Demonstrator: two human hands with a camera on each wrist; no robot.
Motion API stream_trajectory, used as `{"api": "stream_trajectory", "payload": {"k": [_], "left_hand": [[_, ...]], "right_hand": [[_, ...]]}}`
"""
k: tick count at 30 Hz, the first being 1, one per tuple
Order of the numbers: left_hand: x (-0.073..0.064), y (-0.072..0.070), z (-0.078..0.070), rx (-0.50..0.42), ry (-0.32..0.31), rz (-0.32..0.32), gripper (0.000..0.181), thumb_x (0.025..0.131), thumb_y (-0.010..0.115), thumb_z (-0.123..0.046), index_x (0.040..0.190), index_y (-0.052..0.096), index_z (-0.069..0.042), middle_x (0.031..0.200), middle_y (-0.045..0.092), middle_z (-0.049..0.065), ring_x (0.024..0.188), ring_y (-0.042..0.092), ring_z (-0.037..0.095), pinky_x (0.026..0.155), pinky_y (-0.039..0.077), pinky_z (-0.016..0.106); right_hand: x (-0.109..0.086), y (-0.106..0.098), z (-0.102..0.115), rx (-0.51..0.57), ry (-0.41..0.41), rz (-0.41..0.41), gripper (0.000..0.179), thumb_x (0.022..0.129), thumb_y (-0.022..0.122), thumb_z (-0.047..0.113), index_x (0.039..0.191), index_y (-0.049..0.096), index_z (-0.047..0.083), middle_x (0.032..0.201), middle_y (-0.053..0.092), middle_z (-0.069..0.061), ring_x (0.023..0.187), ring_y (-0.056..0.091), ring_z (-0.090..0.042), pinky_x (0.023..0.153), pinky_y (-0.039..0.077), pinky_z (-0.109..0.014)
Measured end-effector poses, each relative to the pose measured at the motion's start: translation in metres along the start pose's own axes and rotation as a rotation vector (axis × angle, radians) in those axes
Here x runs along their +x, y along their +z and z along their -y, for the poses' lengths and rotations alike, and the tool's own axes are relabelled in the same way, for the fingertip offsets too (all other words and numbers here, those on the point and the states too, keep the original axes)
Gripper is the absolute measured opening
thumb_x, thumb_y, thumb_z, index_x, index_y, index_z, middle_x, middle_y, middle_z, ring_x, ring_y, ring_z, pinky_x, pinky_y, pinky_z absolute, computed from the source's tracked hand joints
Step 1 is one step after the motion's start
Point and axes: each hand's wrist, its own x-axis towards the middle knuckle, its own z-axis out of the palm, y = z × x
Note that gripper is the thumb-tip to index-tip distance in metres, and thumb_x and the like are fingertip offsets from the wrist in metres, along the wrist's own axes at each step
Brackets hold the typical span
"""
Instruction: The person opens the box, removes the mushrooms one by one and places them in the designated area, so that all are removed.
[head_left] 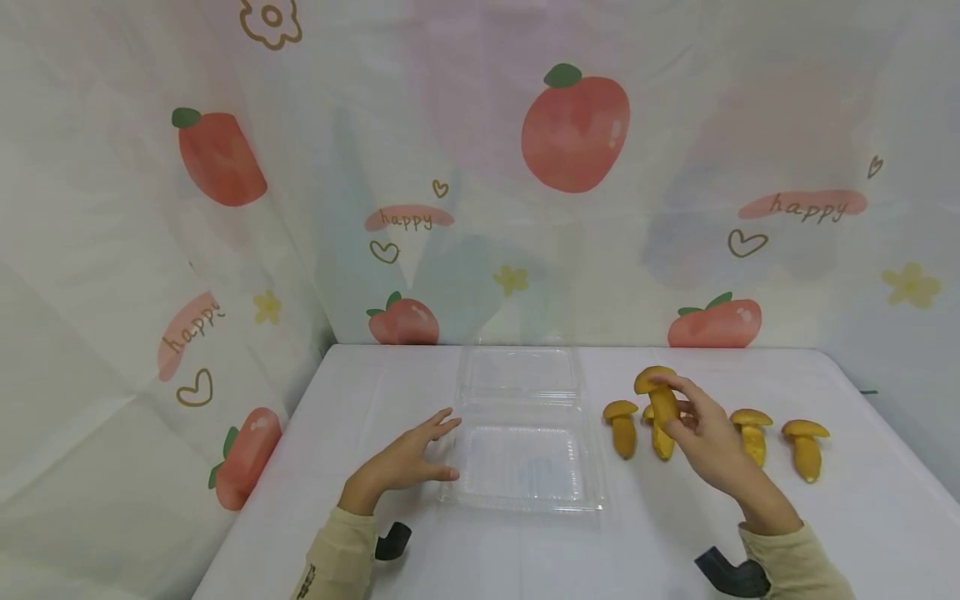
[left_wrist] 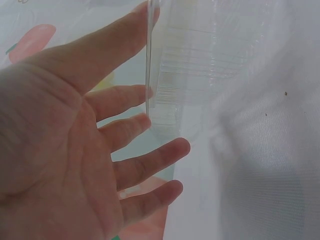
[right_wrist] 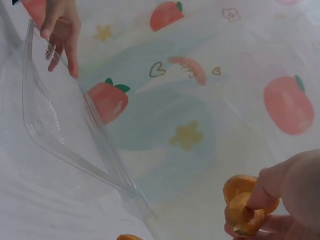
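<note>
My right hand (head_left: 705, 437) pinches a yellow-brown mushroom (head_left: 663, 406) between thumb and fingers, its cap up, above the right part of the table. The same mushroom (right_wrist: 244, 215) shows end-on in the right wrist view. A clear plastic clamshell box (head_left: 521, 462) lies with its lid (head_left: 519, 372) folded back. By the box's left edge is my left hand (head_left: 405, 458), fingers spread and holding nothing. In the left wrist view the left hand's fingertips (left_wrist: 142, 120) are close to the clear rim; whether they touch it I cannot tell.
Several more mushrooms lie right of the box: one nearest it (head_left: 622, 433), one partly hidden behind the held one (head_left: 661, 446), others farther right, such as the end one (head_left: 807, 454). A printed cloth (head_left: 570, 250) backs the white table (head_left: 525, 558).
</note>
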Motion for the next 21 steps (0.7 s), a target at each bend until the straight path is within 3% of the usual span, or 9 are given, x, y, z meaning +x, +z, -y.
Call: {"api": "stream_trajectory", "payload": {"k": [6, 9, 10, 13, 16, 19, 21], "left_hand": [[0.001, 0.0, 0.0, 0.002, 0.0, -0.002, 0.084, 0.087, 0.081, -0.027, 0.156, 0.038, -0.008, 0.169, 0.023, 0.016, 0.153, 0.028, 0.041, 0.118, 0.03, 0.065], [0.001, 0.0, -0.001, 0.004, -0.003, -0.002, 0.084, 0.087, 0.081, -0.028, 0.157, 0.038, -0.008, 0.169, 0.023, 0.016, 0.153, 0.027, 0.041, 0.118, 0.03, 0.065], [0.001, -0.001, -0.001, 0.004, -0.005, -0.002, 0.084, 0.087, 0.081, -0.028, 0.157, 0.038, -0.008, 0.169, 0.023, 0.016, 0.153, 0.027, 0.041, 0.119, 0.03, 0.065], [0.0, -0.001, -0.002, 0.003, -0.008, -0.002, 0.084, 0.087, 0.081, -0.027, 0.157, 0.038, -0.008, 0.169, 0.023, 0.015, 0.153, 0.027, 0.041, 0.118, 0.03, 0.065], [0.0, -0.001, -0.002, 0.002, -0.009, -0.001, 0.083, 0.088, 0.08, -0.027, 0.157, 0.038, -0.008, 0.169, 0.023, 0.015, 0.153, 0.027, 0.041, 0.118, 0.03, 0.065], [0.0, -0.001, -0.002, 0.005, -0.014, 0.0, 0.084, 0.087, 0.08, -0.028, 0.157, 0.037, -0.009, 0.169, 0.023, 0.015, 0.153, 0.027, 0.041, 0.118, 0.03, 0.066], [0.0, -0.001, -0.002, 0.005, -0.018, 0.001, 0.084, 0.087, 0.08, -0.027, 0.157, 0.037, -0.009, 0.169, 0.023, 0.015, 0.153, 0.028, 0.041, 0.118, 0.03, 0.066]], "right_hand": [[0.001, -0.012, -0.015, -0.001, 0.005, -0.017, 0.054, 0.091, 0.048, -0.015, 0.142, 0.046, 0.0, 0.137, 0.052, -0.024, 0.107, 0.06, -0.037, 0.069, 0.048, -0.01], [0.001, -0.018, -0.022, 0.009, 0.026, -0.026, 0.055, 0.091, 0.047, -0.015, 0.144, 0.045, 0.0, 0.139, 0.049, -0.025, 0.11, 0.057, -0.039, 0.067, 0.049, -0.01], [0.001, -0.02, -0.025, -0.001, 0.029, -0.035, 0.055, 0.091, 0.047, -0.015, 0.144, 0.045, 0.0, 0.141, 0.048, -0.026, 0.113, 0.056, -0.042, 0.073, 0.049, -0.007], [0.0, -0.026, -0.032, -0.008, 0.061, -0.047, 0.056, 0.092, 0.045, -0.014, 0.146, 0.043, 0.0, 0.143, 0.044, -0.029, 0.115, 0.053, -0.05, 0.075, 0.046, -0.002], [-0.002, -0.033, -0.039, -0.025, 0.096, -0.066, 0.056, 0.094, 0.044, -0.013, 0.148, 0.041, 0.0, 0.144, 0.042, -0.032, 0.113, 0.053, -0.046, 0.071, 0.046, -0.003], [-0.005, -0.038, -0.045, -0.034, 0.123, -0.088, 0.056, 0.094, 0.043, -0.011, 0.148, 0.041, 0.002, 0.142, 0.041, -0.032, 0.101, 0.058, -0.021, 0.062, 0.049, -0.011], [-0.007, -0.042, -0.049, -0.037, 0.139, -0.105, 0.056, 0.094, 0.042, -0.01, 0.148, 0.041, 0.003, 0.141, 0.042, -0.031, 0.092, 0.053, -0.003, 0.057, 0.048, -0.015]]}}
